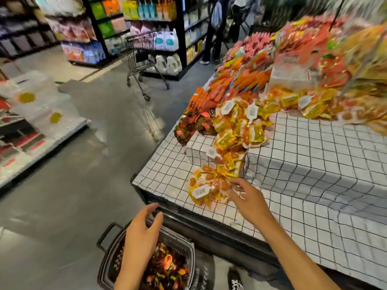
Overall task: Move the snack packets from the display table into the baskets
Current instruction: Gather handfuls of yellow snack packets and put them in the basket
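Yellow-and-orange snack packets (209,188) lie near the front corner of the display table (314,185), which wears a white grid-checked cloth. More yellow packets (240,130) spill down from a big pile behind them. My right hand (249,200) reaches over the cloth, its spread fingers touching the near packets. My left hand (142,235) hovers, fingers relaxed, above a black basket (109,260) on the floor, which holds dark red and orange packets (167,266).
A large heap of orange and red packets (293,65) covers the back of the table. An empty shopping trolley (144,59) stands in the aisle ahead. Shelving (31,114) lines the left side. A person (213,30) stands at the far shelves.
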